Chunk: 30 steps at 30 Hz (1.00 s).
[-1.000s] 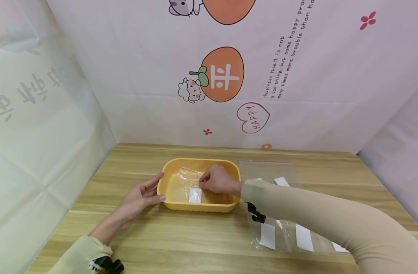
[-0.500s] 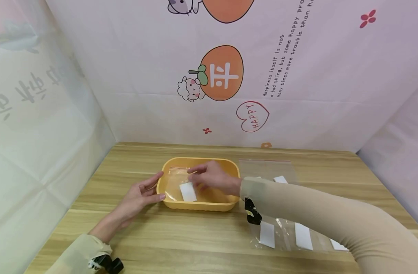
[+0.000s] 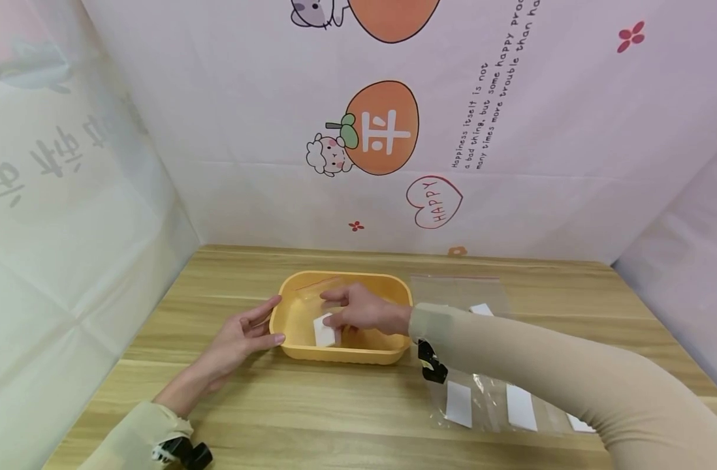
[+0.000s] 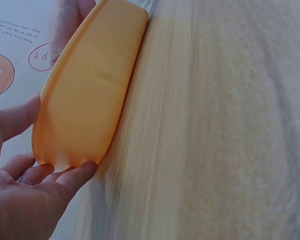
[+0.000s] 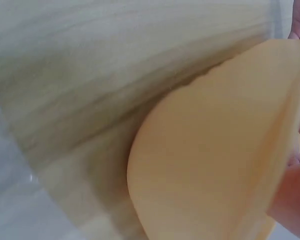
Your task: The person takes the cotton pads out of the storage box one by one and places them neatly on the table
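A yellow plastic basin (image 3: 347, 356) stands on the wooden table. At its left end my left hand (image 3: 235, 343) grips it, thumb and fingers spread about the end wall; the left wrist view shows the fingertips (image 4: 87, 167) against that wall. Inside the basin lies a clear zip bag (image 3: 305, 294) with a red seal line and a white rectangular piece (image 3: 323, 331) in it. My right hand (image 3: 361, 308) reaches in over the bag, its thumb on the white piece and its index finger stretched out apart from the thumb. The other right fingers are partly hidden.
Several clear zip bags (image 3: 461, 287) lie on the table (image 3: 311, 418) right of the basin, with white pieces (image 3: 458, 403) inside, partly under the right forearm. A printed cloth (image 3: 264, 196) stands behind the table, and another hangs at the left.
The right hand pinched the bag, then spread its fingers and shifted left; its thumb now lies on the white piece. The bag has slid and turned slightly. The left hand stays put.
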Each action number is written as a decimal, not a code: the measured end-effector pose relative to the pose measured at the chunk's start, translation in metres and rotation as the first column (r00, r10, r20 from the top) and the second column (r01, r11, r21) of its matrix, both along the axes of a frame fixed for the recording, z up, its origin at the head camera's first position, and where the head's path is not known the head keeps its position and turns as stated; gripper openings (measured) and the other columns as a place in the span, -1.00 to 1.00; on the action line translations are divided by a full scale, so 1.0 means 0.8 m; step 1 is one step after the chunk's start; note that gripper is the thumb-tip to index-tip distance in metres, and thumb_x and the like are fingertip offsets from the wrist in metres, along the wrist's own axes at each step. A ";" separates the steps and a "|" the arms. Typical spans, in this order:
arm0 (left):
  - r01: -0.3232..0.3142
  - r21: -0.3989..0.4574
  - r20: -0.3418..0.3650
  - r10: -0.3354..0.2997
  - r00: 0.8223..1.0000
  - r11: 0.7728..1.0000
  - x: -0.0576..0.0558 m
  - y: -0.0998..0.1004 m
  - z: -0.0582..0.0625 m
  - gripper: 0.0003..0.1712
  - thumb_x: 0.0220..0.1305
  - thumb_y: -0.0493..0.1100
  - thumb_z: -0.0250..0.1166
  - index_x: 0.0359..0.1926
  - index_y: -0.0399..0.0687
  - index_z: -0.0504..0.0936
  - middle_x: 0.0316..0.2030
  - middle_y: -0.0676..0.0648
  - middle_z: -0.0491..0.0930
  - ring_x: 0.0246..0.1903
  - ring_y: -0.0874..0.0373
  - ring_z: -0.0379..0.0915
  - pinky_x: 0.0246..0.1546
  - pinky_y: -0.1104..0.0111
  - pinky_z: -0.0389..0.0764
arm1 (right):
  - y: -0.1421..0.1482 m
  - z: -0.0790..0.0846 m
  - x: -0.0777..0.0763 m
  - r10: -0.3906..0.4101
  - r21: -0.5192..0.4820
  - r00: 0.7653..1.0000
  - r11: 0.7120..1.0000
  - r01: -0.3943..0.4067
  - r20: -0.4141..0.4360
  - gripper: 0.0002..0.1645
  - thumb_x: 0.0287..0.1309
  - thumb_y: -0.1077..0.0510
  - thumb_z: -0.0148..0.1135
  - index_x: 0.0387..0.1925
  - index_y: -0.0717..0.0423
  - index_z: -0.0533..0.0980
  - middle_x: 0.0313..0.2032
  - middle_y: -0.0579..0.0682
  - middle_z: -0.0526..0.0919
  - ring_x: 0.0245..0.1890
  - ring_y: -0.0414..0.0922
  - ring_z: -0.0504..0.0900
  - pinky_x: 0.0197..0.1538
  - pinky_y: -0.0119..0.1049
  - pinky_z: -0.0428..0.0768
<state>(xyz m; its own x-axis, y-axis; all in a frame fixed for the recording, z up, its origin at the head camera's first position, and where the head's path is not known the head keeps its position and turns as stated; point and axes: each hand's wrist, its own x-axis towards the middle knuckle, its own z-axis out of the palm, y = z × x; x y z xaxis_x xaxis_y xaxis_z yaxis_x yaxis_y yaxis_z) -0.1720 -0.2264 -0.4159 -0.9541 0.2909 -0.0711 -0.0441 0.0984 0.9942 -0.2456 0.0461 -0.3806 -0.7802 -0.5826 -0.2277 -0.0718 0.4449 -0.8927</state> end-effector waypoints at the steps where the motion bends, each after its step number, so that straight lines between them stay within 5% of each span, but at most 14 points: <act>1: 0.004 0.002 -0.002 -0.004 1.000 1.000 0.000 0.000 0.000 -0.02 0.38 -0.24 0.46 0.66 -0.14 0.13 0.65 -0.25 -0.05 0.50 -0.26 0.15 0.24 0.36 0.50 | 0.002 0.002 -0.001 -0.001 0.002 1.000 1.000 0.001 -0.006 -0.25 0.33 0.28 0.41 0.49 0.29 0.39 0.17 0.20 0.70 -0.50 -0.21 0.58 -0.37 -0.39 0.55; 11: 0.012 -0.001 -0.010 -0.012 1.000 1.000 0.002 -0.001 0.000 -0.01 0.39 -0.25 0.45 0.67 -0.14 0.10 0.65 -0.23 -0.09 0.51 -0.27 0.12 0.25 0.39 0.47 | 0.026 0.039 -0.009 0.034 0.020 0.997 0.999 -0.033 -0.075 -0.19 0.21 0.35 0.50 0.47 0.20 0.44 0.42 0.08 0.51 -0.47 -0.20 0.53 -0.35 -0.39 0.58; 21: 0.010 -0.006 -0.017 -0.011 1.000 1.000 0.002 0.001 0.002 -0.02 0.40 -0.24 0.44 0.67 -0.13 0.10 0.65 -0.23 -0.07 0.52 -0.24 0.10 0.26 0.41 0.44 | 0.064 0.084 -0.005 0.087 0.048 0.993 0.995 -0.084 -0.074 -0.06 0.20 0.34 0.51 0.56 0.17 0.32 0.43 0.12 0.48 -0.46 -0.12 0.71 -0.32 -0.37 0.60; 30: -0.009 -0.028 -0.001 0.008 1.000 1.000 0.003 0.002 0.000 0.01 0.36 -0.23 0.47 0.67 -0.13 0.10 0.65 -0.21 -0.08 0.52 -0.24 0.09 0.28 0.37 0.43 | 0.103 0.116 0.001 0.113 0.079 0.988 0.991 -0.105 -0.106 -0.09 0.20 0.33 0.51 0.54 0.17 0.35 0.47 0.04 0.44 -0.38 -0.03 0.73 -0.23 -0.12 0.70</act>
<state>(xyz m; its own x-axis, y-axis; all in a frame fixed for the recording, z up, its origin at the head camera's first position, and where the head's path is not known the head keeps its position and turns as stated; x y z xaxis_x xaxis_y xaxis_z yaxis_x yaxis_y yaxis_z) -0.1699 -0.2246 -0.4159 -0.9566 0.2806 -0.0785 -0.0443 0.1261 0.9910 -0.2448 0.1285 -0.2874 -0.7358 -0.6503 -0.1890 -0.2188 0.4925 -0.8424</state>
